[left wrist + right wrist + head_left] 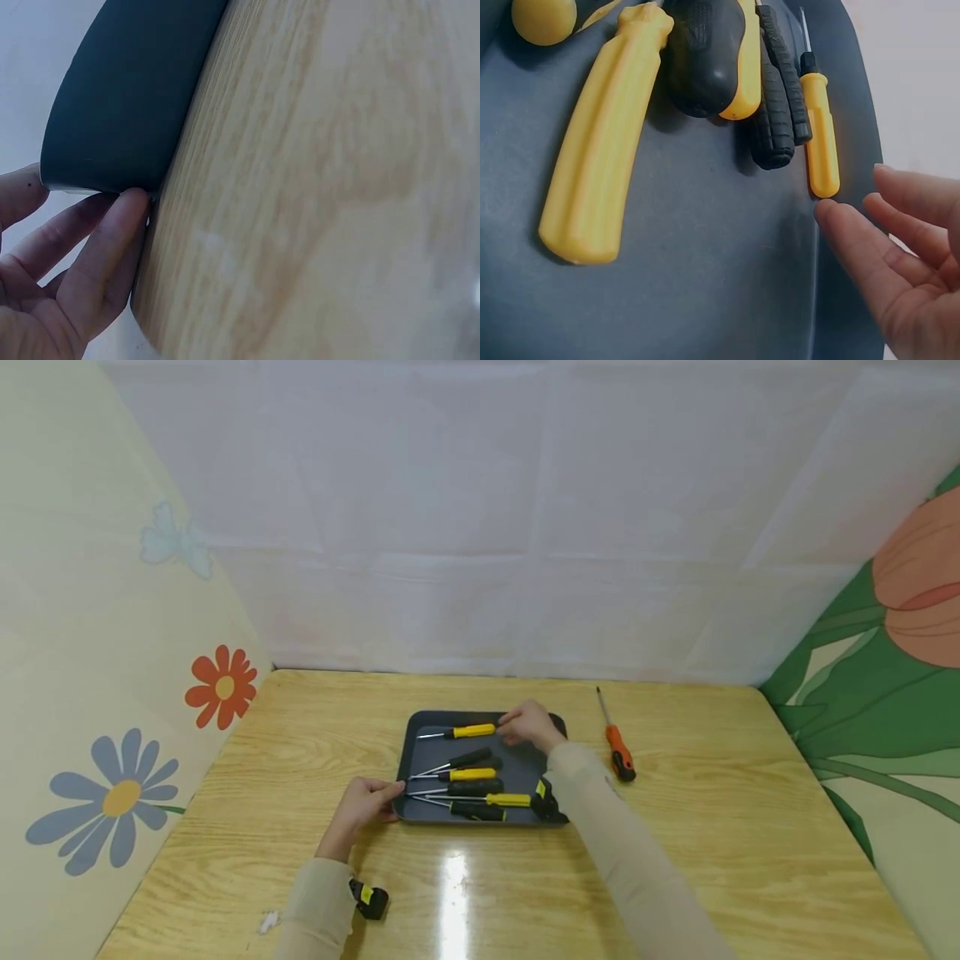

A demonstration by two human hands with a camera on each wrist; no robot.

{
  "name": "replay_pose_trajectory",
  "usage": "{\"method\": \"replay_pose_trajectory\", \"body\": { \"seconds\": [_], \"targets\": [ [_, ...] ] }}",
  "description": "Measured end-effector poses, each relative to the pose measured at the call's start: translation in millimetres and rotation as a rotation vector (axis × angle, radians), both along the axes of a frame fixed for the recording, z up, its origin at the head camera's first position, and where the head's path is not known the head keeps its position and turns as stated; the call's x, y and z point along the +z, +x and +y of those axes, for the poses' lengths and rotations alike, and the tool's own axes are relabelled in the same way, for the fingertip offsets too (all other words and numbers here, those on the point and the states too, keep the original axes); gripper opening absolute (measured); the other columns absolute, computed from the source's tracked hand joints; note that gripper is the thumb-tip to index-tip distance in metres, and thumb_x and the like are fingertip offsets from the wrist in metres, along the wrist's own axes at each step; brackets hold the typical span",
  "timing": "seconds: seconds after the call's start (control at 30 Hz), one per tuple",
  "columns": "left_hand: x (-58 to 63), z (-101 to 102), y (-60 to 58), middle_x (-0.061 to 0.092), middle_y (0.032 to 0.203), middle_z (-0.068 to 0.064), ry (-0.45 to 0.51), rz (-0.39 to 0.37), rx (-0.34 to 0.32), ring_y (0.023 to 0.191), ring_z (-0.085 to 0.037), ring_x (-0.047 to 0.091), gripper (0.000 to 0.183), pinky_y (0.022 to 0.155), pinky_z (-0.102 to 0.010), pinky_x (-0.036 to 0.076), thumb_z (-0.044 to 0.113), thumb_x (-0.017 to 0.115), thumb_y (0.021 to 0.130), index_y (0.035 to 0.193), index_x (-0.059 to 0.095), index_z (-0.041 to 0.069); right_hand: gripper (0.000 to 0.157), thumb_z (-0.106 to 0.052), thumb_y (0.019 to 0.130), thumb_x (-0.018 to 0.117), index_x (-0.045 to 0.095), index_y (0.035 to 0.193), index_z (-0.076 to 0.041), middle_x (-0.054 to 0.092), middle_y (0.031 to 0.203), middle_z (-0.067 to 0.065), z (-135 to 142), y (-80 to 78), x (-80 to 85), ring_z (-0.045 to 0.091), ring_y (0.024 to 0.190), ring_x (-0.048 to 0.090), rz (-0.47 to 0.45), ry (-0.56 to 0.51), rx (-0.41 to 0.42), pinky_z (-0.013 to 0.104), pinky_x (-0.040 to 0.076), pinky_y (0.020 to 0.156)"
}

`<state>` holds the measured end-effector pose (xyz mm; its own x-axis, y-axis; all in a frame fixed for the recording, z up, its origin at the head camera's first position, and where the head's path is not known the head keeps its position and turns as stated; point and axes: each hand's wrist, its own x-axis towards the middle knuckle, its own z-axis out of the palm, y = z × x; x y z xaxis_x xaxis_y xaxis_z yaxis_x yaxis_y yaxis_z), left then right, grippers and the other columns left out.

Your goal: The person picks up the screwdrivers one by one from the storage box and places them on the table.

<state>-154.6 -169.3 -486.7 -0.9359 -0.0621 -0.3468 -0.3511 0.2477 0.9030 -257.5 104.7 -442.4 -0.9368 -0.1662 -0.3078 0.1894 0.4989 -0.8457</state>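
A dark grey tray (525, 772) holds several screwdrivers with yellow or black handles. At its near left corner my left hand (369, 800) pinches the rim, thumb on top and fingers against the outer wall (127, 112). My right hand (528, 725) is over the tray's far right part, holding nothing. One fingertip (829, 214) is right at the handle end of a yellow screwdriver (474, 730), which lies along the far side apart from the others. Nearer me, a screwdriver with a long yellow handle (600, 150) lies among black-handled ones (772, 124).
An orange and black screwdriver (618, 752) lies on the wooden table (712, 827) to the right of the tray. A small white scrap (268, 922) is at the front left. A white cloth backdrop (465, 527) stands behind the table's far edge.
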Motion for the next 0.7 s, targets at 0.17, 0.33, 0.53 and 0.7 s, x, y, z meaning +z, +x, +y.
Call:
{"method": "replay_pose_trajectory", "body": {
  "seconds": [0.17,0.33,0.53,0.7],
  "targets": [
    [0.3,0.5,1.0,0.063,0.070,-0.009,-0.001,0.001,0.002,0.058,-0.013,0.058,0.022,0.055,-0.029,0.055,0.006,0.061,0.085,0.092,0.065,-0.014,0.026,0.000,0.078,0.068,0.065,0.103,0.007,0.063,0.103,0.021,-2.7,-1.6,-3.5,0.024,0.073,0.066,-0.006,0.000,-0.011,0.031,0.056,0.063],
    [0.6,-0.3,2.1,0.063,0.071,-0.009,-0.003,-0.003,-0.007,0.059,-0.014,0.059,0.023,0.055,-0.029,0.055,0.008,0.061,0.086,0.092,0.065,-0.014,0.027,0.002,0.078,0.067,0.064,0.104,0.009,0.063,0.100,0.022,-4.5,-2.2,-6.3,0.025,0.073,0.066,-0.002,-0.010,-0.016,0.031,0.056,0.064],
    [0.5,-1.6,2.8,0.064,0.074,-0.011,-0.006,-0.008,-0.014,0.062,-0.014,0.060,0.024,0.056,-0.030,0.056,0.009,0.061,0.086,0.095,0.065,-0.013,0.027,0.002,0.077,0.068,0.064,0.104,0.009,0.065,0.096,0.021,-6.1,-1.5,-9.4,0.024,0.073,0.066,-0.001,-0.014,-0.032,0.030,0.056,0.064],
    [0.7,-1.5,3.4,0.064,0.073,-0.011,-0.001,-0.008,-0.008,0.061,-0.014,0.060,0.023,0.056,-0.030,0.056,0.008,0.061,0.086,0.094,0.065,-0.013,0.029,0.001,0.078,0.067,0.064,0.105,0.008,0.065,0.096,0.020,-8.0,-1.7,-13.4,0.024,0.078,0.066,-0.017,-0.017,-0.052,0.030,0.055,0.067]
  ]
}}
